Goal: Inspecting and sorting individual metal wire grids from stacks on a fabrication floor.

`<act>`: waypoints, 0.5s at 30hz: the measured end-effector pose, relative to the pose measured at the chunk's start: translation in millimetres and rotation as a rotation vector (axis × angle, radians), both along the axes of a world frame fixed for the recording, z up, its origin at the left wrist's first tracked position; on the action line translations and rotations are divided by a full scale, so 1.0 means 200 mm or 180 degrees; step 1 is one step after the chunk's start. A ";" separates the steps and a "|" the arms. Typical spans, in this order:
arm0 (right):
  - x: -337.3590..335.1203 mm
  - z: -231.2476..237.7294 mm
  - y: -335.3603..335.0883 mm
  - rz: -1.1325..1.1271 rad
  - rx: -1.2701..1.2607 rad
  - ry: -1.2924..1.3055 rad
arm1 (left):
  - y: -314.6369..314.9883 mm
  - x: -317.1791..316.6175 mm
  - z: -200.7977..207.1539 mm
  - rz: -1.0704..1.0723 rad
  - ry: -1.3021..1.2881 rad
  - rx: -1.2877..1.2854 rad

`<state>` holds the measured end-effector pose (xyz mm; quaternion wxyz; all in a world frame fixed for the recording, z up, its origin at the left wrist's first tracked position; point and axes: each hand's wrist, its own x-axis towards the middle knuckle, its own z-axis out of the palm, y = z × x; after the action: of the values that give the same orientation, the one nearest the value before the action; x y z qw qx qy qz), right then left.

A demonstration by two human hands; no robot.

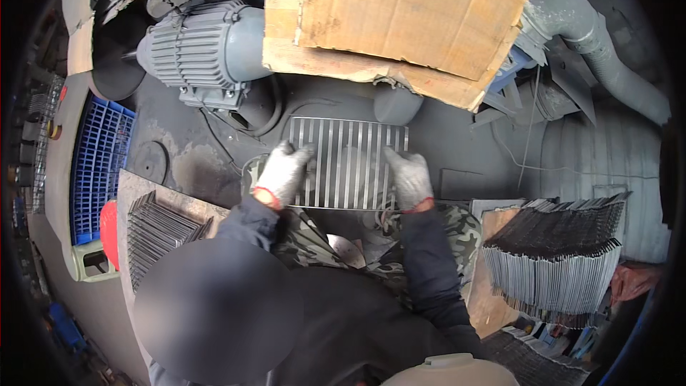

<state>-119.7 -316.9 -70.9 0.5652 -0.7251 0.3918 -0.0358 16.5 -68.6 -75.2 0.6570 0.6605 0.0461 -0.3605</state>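
Observation:
A rectangular metal grate [349, 166] with parallel bright bars is held in front of me, above my camouflage-trousered legs. My left hand [286, 173], in a whitish work glove with a red cuff, closes on the grate's left edge. Gripping the opposite edge is my right hand [409, 179], gloved the same way. Some fingertips of both hands are hidden behind the bars. To my right stands a large stack of similar-looking metal grates [554, 275]. Another stack of thin metal pieces [163, 236] leans on a board at my left.
Beyond the grate, a grey electric motor [189, 46] sits at the far left. Cardboard sheets [414, 14] cover machinery, with a rounded grey part [398, 105] below them. A dusty flexible duct [604, 57] curves at far right. A blue plastic lattice [103, 164] stands at left.

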 end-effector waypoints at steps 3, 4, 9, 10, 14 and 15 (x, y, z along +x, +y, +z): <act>-0.14 -0.20 -0.10 0.0429 -0.0952 -0.0873 | -0.08 0.00 0.06 -0.0156 -0.0010 -0.0062; -0.21 -0.17 -0.17 0.0199 -0.0718 -0.0664 | -0.13 -0.01 0.06 -0.0338 -0.0172 0.0108; -0.30 0.24 -0.24 -0.1014 0.0868 -0.0728 | -0.44 -0.17 0.00 -0.0709 -0.1059 0.0021; -0.28 0.24 -0.23 -0.1017 0.0870 -0.0739 | -0.42 -0.16 0.00 -0.0714 -0.1070 0.0023; -0.22 -0.05 -0.26 -0.0074 0.0301 -0.0606 | -0.21 -0.08 0.07 -0.0339 -0.0017 -0.0127; -0.19 -0.19 -0.26 0.0613 -0.0526 -0.0638 | -0.13 -0.04 0.02 -0.0142 0.0073 -0.0111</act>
<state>-157.5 -368.6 -108.5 0.5407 -0.7961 0.2577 -0.0857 8.7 -94.6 -71.5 0.6596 0.6457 0.0327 -0.3834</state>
